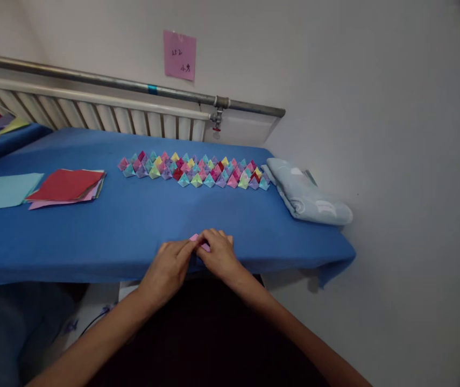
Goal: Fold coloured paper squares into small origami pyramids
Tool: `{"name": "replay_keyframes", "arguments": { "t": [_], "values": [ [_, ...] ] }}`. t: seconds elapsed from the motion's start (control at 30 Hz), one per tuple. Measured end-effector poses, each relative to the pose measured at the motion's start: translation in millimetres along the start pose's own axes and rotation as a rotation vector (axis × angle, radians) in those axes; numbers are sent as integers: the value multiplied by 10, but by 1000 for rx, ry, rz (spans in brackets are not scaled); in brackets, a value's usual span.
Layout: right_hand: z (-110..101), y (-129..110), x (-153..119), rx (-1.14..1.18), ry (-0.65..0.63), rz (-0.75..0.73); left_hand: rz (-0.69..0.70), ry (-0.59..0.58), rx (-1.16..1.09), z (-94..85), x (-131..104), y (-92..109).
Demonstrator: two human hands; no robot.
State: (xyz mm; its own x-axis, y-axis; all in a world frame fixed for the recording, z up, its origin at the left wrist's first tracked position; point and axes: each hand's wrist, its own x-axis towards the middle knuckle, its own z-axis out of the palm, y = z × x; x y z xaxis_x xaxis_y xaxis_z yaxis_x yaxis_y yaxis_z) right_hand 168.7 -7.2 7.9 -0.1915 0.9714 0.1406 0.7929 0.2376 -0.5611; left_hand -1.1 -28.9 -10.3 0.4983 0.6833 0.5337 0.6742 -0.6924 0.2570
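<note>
A small piece of pink paper [205, 247] shows between my two hands at the near edge of the blue-covered table [141, 231]. My left hand [169, 263] pinches it from the left, fingers pressed together. From the right, my right hand [218, 252] grips it with thumb and curled fingers. My fingers cover most of the paper, so its folded shape is hard to make out. Beyond my hands, several rows of small folded paper pieces [196, 180] in pink, blue, yellow, purple and red stand close together.
To the left lie a stack of coloured sheets with red paper [66, 184] on top and light blue paper [4, 192]. A folded pale blue cloth [310, 196] rests at the right end. Behind are a radiator [125, 119] and a pipe [104, 80]; a pink note [179, 55] hangs on the wall.
</note>
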Motion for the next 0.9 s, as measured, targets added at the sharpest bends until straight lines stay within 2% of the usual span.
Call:
{"name": "replay_keyframes", "arguments": {
  "t": [0.1,0.3,0.53,0.8,0.9],
  "values": [
    [6,-2,1,5,9,22,1,-16,55,64,-23,109],
    [-37,37,-38,25,32,70,-37,-37,113,94,-47,103],
    [-169,166,-119,32,34,102,-15,-31,155,107,-42,134],
    [-230,256,-149,86,102,103,-56,-14,65,118,9,119],
    [-221,257,-185,122,139,81,-88,-64,7,111,77,39]
  ]
}}
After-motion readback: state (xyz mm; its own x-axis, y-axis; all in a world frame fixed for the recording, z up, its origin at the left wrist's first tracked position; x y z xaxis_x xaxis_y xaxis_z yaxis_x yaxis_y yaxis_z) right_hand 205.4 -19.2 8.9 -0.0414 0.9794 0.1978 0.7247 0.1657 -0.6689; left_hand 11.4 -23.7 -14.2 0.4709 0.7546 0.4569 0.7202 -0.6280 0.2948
